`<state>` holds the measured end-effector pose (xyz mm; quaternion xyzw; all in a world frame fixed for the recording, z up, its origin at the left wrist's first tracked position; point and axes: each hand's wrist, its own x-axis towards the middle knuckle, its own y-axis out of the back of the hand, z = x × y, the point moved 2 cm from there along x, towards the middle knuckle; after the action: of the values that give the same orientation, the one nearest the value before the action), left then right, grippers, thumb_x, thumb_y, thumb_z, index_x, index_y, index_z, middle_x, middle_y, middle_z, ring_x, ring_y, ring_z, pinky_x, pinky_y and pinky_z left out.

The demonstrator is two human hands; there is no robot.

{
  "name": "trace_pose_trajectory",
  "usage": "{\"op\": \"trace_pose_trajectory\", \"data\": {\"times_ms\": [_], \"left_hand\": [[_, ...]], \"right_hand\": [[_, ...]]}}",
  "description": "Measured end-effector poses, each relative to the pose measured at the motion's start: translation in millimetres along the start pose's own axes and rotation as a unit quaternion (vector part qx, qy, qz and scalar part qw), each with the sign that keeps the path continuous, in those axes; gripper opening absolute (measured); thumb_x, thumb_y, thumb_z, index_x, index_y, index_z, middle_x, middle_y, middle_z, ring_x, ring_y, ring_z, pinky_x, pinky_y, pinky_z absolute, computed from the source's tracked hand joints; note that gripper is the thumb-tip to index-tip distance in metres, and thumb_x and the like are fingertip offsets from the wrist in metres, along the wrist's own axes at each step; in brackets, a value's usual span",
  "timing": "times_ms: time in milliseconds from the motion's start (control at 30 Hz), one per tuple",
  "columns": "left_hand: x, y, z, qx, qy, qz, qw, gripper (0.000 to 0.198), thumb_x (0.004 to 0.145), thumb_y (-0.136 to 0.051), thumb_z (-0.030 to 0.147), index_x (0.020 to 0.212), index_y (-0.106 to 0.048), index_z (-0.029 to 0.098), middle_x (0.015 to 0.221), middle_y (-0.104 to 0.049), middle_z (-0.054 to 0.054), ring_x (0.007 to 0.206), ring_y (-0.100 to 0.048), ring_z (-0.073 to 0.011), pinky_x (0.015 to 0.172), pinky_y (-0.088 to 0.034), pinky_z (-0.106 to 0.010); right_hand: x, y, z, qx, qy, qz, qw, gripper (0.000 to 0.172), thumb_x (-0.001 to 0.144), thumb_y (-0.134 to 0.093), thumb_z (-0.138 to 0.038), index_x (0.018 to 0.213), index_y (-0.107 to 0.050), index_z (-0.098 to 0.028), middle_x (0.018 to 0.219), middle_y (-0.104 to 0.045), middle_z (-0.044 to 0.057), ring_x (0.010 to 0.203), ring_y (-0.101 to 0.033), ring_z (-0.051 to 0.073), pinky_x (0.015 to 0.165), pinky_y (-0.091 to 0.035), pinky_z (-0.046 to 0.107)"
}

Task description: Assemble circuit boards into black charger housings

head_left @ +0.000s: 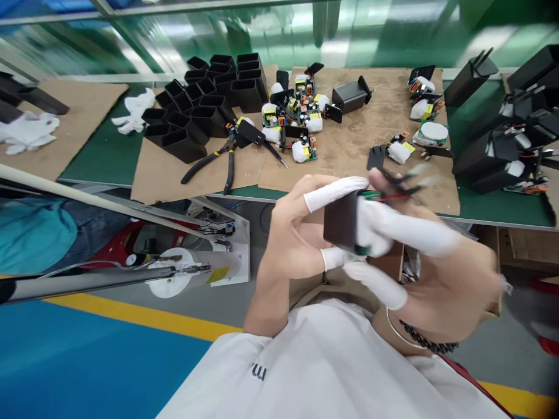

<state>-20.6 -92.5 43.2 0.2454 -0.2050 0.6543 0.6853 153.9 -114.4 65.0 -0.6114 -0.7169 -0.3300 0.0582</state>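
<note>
Close to my body, my left hand (293, 235) is wrapped round a black plastic case (339, 222), with white finger cots on thumb and forefinger. At the case's right end, my right hand (449, 279) pinches a circuit board (370, 194) with a green edge and a white lump. The board sits at the case's mouth; how far inside it reaches is hidden. Red and dark wires (395, 196) and a blurred black piece trail from the board beside the right fingertips. White cots also cover fingers of my right hand, which is smeared by motion.
On the bench's cardboard (345, 137) stand several empty black cases (209, 113). Several loose circuit boards (301, 110), black-handled pliers (209, 164), tweezers (276, 154) and a lying case (350, 96) are nearby. More cases (484, 157) stand right; white gloves (135, 110) lie left.
</note>
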Motion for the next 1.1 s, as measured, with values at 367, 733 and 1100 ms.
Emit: {"op": "trace_pose_trajectory", "data": {"times_ms": [367,733,1100], "left_hand": [[6,3.4,-55,-0.253,0.242,-0.045,0.936,0.091,0.027,-0.108,0.043,0.113,-0.084,0.022,0.112,-0.083,-0.008,0.108,-0.076,-0.0349,0.093,-0.061,-0.041],[12,-28.6,-60,0.036,0.160,0.084,0.983,0.067,0.061,-0.094,0.019,0.126,-0.076,0.019,0.126,-0.080,-0.011,0.117,-0.075,-0.0305,0.109,-0.059,-0.045],[14,-52.2,-91,0.212,0.131,0.098,0.964,0.062,0.074,-0.072,0.007,0.135,-0.068,0.016,0.131,-0.078,-0.015,0.124,-0.072,-0.0309,0.120,-0.050,-0.053]], "right_hand": [[35,36,48,0.233,-0.084,0.012,0.969,0.031,0.081,-0.088,-0.025,0.111,-0.083,-0.032,0.123,-0.083,0.002,0.121,-0.077,0.027,0.101,-0.067,0.039],[52,33,47,-0.050,-0.099,0.043,0.993,0.018,0.083,-0.084,-0.024,0.100,-0.087,-0.029,0.104,-0.086,0.002,0.098,-0.083,0.026,0.090,-0.069,0.040],[48,-8,70,-0.261,-0.039,0.038,0.964,0.016,0.093,-0.072,-0.031,0.101,-0.082,-0.021,0.118,-0.080,0.014,0.110,-0.076,0.032,0.093,-0.065,0.050]]}}
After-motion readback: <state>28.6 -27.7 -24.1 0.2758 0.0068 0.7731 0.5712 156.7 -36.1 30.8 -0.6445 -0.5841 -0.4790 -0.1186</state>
